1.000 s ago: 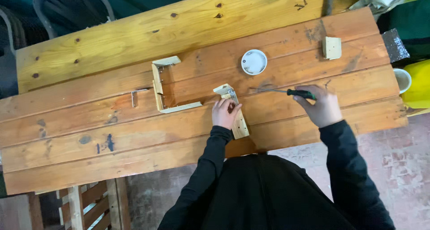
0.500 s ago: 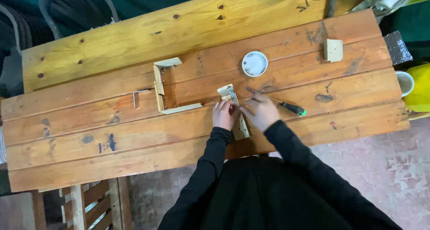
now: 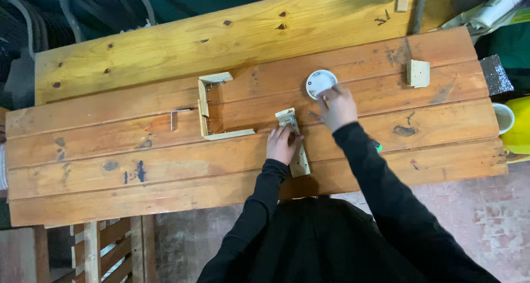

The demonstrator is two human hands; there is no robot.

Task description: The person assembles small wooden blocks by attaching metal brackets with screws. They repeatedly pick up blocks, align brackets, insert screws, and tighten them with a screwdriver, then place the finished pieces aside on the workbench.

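My left hand [image 3: 284, 143] presses down on a pale wooden strip [image 3: 300, 163] that lies across the planks of the wooden table [image 3: 110, 167]. My right hand [image 3: 338, 107] reaches forward, its fingertips on the near edge of a small round white dish [image 3: 319, 82]; I cannot see whether the fingers pinch anything. A screwdriver lies on the table under my right forearm. Only its metal tip [image 3: 313, 116] and a bit of green handle [image 3: 377, 147] show.
A U-shaped frame of pale wood strips [image 3: 205, 107] lies left of my hands, with a small metal piece [image 3: 174, 119] further left. A small wood block [image 3: 418, 73] and grey sandpaper [image 3: 493, 75] are at the right. A white cup [image 3: 503, 118] and a yellow object [image 3: 519, 126] stand by the right edge.
My right hand set down the screwdriver, then moved forward from beside the strip to the white dish. My left hand stayed on the strip.
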